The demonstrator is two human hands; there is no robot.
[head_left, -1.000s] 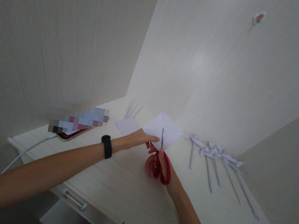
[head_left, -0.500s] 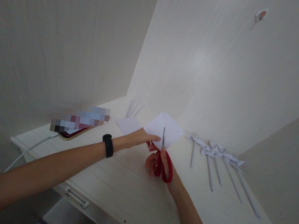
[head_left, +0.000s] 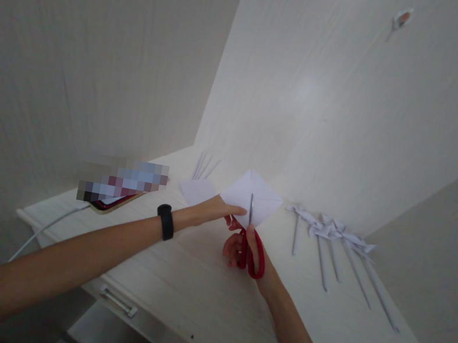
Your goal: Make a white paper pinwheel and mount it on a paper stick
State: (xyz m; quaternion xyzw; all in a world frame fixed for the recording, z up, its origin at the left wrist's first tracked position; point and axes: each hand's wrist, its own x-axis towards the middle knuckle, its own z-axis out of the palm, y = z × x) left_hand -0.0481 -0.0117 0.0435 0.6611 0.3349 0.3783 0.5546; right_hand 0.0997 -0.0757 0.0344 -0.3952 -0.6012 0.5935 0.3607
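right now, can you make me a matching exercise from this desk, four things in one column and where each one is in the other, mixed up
Things:
1. scissors
2. white paper square
3. paper pinwheels
4. black wristband

Places:
A. on the left wrist
B. lying in a row on the desk, right of the hands
C. in the right hand
D. pinched by the left hand, blades cutting into it

Pairs: 1-C, 2-D, 3-B, 4-A

Left hand: arm extended toward 1 o'clock, fingers pinched. Right hand: arm toward 11 o'clock, fingers curled closed, thumb up
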